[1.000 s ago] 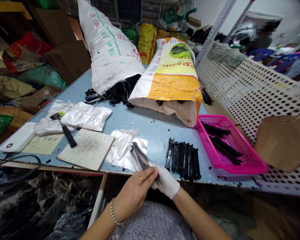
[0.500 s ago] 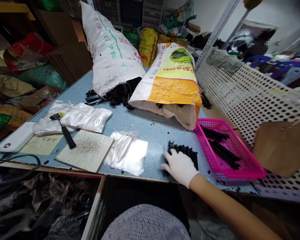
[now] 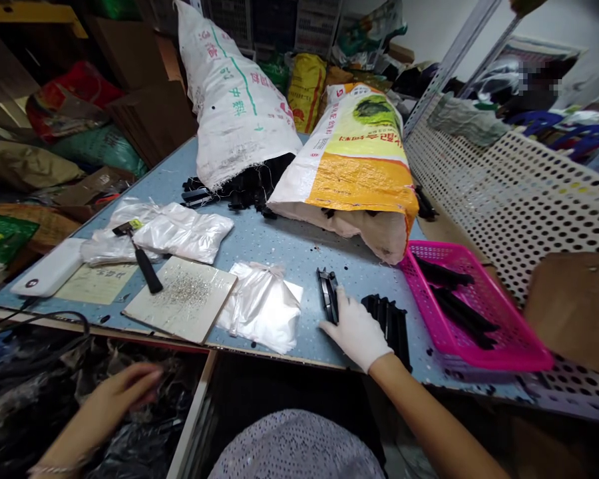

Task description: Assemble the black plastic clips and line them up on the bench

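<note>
My right hand (image 3: 358,330), in a white glove, grips a long black plastic part (image 3: 327,293) on the blue table, thumb and fingers around its near end. Right beside that hand lies a row of several similar black parts (image 3: 390,322), side by side. My bare left hand (image 3: 117,402) hovers over an open drawer or bin (image 3: 24,406) of black pieces in clear plastic bags, lower left. Its fingers reach forward, slightly blurred, with nothing visible in them. Between the hands, a stack of clear plastic bags (image 3: 264,309) lies at the table's front edge.
A pink basket (image 3: 479,352) with black parts stands at right against a perforated white panel (image 3: 519,186). At left are a hammer (image 3: 147,269) on a board (image 3: 184,299), more clear bags (image 3: 184,233) and a white device (image 3: 47,269). Two large sacks (image 3: 239,113) (image 3: 359,173) lie behind.
My right hand has drawn one black part leftward, apart from the row. My left hand has come into view over the bagged pieces. The whole view has shifted slightly.
</note>
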A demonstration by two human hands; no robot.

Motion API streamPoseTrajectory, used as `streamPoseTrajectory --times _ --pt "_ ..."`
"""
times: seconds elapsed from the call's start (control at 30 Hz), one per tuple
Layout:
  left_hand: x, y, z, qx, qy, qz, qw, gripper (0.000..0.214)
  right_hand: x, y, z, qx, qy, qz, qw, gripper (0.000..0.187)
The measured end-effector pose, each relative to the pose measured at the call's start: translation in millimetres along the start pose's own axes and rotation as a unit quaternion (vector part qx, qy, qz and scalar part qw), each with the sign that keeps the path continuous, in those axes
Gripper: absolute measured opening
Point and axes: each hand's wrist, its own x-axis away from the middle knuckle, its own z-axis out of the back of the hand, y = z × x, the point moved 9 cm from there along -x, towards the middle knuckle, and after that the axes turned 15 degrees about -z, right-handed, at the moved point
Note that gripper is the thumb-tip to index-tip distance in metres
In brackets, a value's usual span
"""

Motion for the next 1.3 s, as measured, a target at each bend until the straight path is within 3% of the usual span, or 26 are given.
streamPoseTrajectory --times 0.07,0.1,0.17,0.27,0.33,0.37,0.4,0.5,0.53,0.6,0.67,0.77,0.9,0.97,1.03,1.1,1.17,1.2,1.23,1.3 --pt "-25.9 45.5 -76.0 0.033 -0.107 -0.101 0.989 0.036 4.0 5.4 -5.9 0.028 -0.012 -0.022 0.999 0.076" --pt "-37.0 77.0 -107.7 0.004 -0.112 -0.185 0.976 0.027 4.9 5.9 -7.2 0.039 -0.010 -0.022 0.999 0.072" --pt "-54.0 128.2 -155.3 -0.125 -0.046 -0.300 0.945 0.015 4.1 5.6 -7.6 0.045 -0.002 -0.006 0.999 0.065" --pt "-73.4 151.7 -201.8 -0.167 -0.017 -0.311 0.936 0.011 -0.1 10.3 -6.1 -0.033 -0.035 0.023 0.999 0.054" --pt "-81.7 147.8 -208.6 -0.162 -0.025 -0.310 0.936 0.017 1.4 15.9 -3.5 -0.166 -0.089 0.039 0.981 0.048" --pt "-84.7 143.6 -206.9 -0.158 -0.031 -0.312 0.936 0.020 5.0 17.4 -3.3 -0.253 -0.129 0.046 0.958 0.045" --pt "-87.1 139.2 -203.7 -0.151 -0.038 -0.314 0.936 0.021 10.6 17.8 -6.1 -0.350 -0.186 0.044 0.917 0.041" --pt "-91.3 130.6 -193.0 -0.130 -0.047 -0.320 0.937 0.022 39.0 6.1 -26.9 -0.572 -0.373 0.004 0.731 0.036" --pt "-91.5 129.8 -190.6 -0.125 -0.043 -0.321 0.938 0.022 50.7 -0.5 -36.9 -0.607 -0.428 -0.020 0.669 0.040" --pt "-90.4 130.0 -186.9 -0.121 -0.031 -0.326 0.937 0.019 69.6 -11.2 -55.4 -0.634 -0.495 -0.065 0.591 0.044" --pt "-87.7 131.1 -183.6 -0.124 -0.017 -0.337 0.933 0.014 81.4 -15.9 -71.2 -0.645 -0.532 -0.109 0.538 0.044" --pt "-82.9 133.9 -180.5 -0.135 -0.016 -0.373 0.918 0.024 88.2 -12.5 -84.8 -0.662 -0.557 -0.155 0.477 0.045" --pt "-76.9 140.1 -180.0 -0.147 -0.030 -0.417 0.897 0.047 92.4 -17.0 -81.5 -0.668 -0.601 -0.118 0.423 0.050" --pt "-66.6 148.8 -183.4 -0.163 -0.041 -0.444 0.880 0.059 94.0 -26.6 -79.1 -0.652 -0.627 -0.094 0.416 0.051" --pt "-45.6 162.3 -191.9 -0.180 -0.071 -0.487 0.851 0.069 91.6 -38.4 -79.2 -0.630 -0.639 -0.080 0.433 0.051" --pt "-16.3 176.2 -204.2 -0.173 -0.121 -0.533 0.819 0.075 78.7 -46.3 -80.1 -0.612 -0.592 -0.064 0.520 0.050" --pt "12.7 187.3 -214.9 -0.143 -0.168 -0.564 0.796 0.078 64.2 -49.8 -75.7 -0.598 -0.494 -0.048 0.630 0.048" --pt "23.2 190.5 -218.7 -0.128 -0.183 -0.565 0.794 0.078 61.7 -51.4 -71.0 -0.591 -0.445 -0.041 0.672 0.045" --pt "29.9 191.9 -220.8 -0.118 -0.192 -0.556 0.800 0.079 63.7 -53.4 -65.3 -0.588 -0.406 -0.035 0.699 0.041" --pt "36.7 191.4 -218.1 -0.110 -0.189 -0.529 0.820 0.079 78.4 -57.2 -50.9 -0.584 -0.362 -0.025 0.726 0.027"
